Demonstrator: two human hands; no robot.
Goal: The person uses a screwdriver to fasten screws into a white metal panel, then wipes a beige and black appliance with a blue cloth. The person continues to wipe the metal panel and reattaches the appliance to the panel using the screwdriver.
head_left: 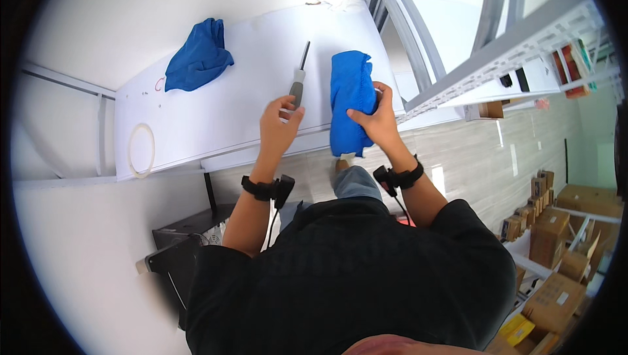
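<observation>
My left hand [282,119] is closed around the grey handle of a screwdriver [298,87], whose dark shaft points away from me over the white table. To its right, my right hand [377,116] grips a folded bright blue cloth [348,103] by its right side, thumb on top and fingers around the edge. The cloth lies lengthwise at the table's front edge, its near end hanging past that edge. Whether anything is wrapped inside the cloth cannot be seen.
A crumpled darker blue cloth [199,57] lies at the back left of the white table [255,61]. Nearer left is a pale ring [141,150], with small bits beyond it. Grey metal framing [409,28] borders the right side. Cardboard boxes [549,237] stand at far right.
</observation>
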